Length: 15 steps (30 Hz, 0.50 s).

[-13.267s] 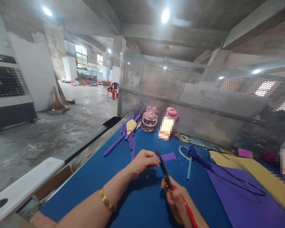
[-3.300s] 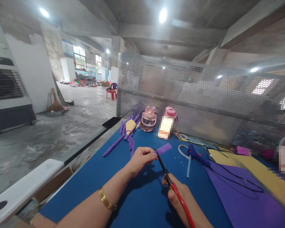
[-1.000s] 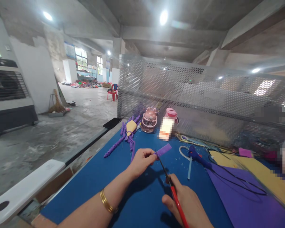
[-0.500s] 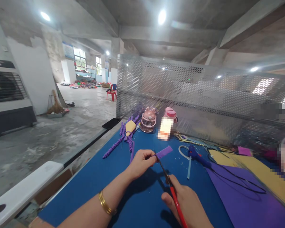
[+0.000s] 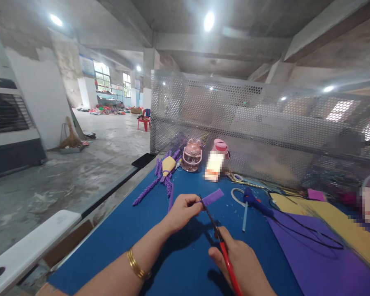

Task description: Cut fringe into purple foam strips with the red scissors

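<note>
My left hand (image 5: 182, 210) pinches a narrow purple foam strip (image 5: 212, 197) above the blue table (image 5: 120, 242), a gold bangle on its wrist. My right hand (image 5: 245, 267) is closed around red-handled scissors (image 5: 218, 238), whose dark blades point up at the strip's near end beside my left fingertips. The strip sticks out to the right of the blades.
Purple foam stems with a yellow piece (image 5: 165, 174) lie at the far left. Two pink bottles (image 5: 193, 155) stand against the perforated metal screen (image 5: 259, 123). A blue glue gun (image 5: 254, 201) with a black cord, a purple sheet (image 5: 314, 263) and a yellow sheet (image 5: 333, 222) lie at right.
Over the last second both hands and the scissors have stayed nearly still at the strip; only the view shifts slightly.
</note>
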### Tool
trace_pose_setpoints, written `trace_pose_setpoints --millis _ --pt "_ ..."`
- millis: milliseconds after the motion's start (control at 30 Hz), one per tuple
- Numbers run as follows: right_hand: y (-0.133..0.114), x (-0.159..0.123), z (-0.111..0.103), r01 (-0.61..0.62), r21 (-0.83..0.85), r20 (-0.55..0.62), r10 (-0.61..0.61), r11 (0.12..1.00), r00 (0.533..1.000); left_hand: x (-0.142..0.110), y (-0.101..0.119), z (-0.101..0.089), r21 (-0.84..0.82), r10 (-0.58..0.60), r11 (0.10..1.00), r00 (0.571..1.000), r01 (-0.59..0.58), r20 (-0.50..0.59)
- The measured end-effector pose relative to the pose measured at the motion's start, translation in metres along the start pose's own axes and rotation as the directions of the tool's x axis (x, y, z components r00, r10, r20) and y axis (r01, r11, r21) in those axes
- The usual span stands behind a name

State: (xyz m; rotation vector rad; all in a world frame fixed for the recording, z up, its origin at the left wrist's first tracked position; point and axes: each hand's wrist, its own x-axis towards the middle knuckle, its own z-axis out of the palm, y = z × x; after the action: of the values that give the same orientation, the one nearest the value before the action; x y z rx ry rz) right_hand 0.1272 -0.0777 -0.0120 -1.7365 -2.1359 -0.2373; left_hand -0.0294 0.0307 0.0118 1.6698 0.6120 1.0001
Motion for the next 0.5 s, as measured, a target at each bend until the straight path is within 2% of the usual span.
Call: trace_pose_setpoints --millis 200,500 --pt "0.0038 -0.0022 0.0095 -0.035 -0.065 -0.056 0.032 0.997 0.998 -0.0010 0.0023 0.0014 0.018 0.000 1.000 1.000 0.000 -0.004" --pt "0.0042 0.0005 0.0078 -0.017 -0.103 -0.054 0.012 0.995 0.998 -0.0002 0.0021 0.0012 0.029 0.007 1.000 1.000 -0.007 -0.001"
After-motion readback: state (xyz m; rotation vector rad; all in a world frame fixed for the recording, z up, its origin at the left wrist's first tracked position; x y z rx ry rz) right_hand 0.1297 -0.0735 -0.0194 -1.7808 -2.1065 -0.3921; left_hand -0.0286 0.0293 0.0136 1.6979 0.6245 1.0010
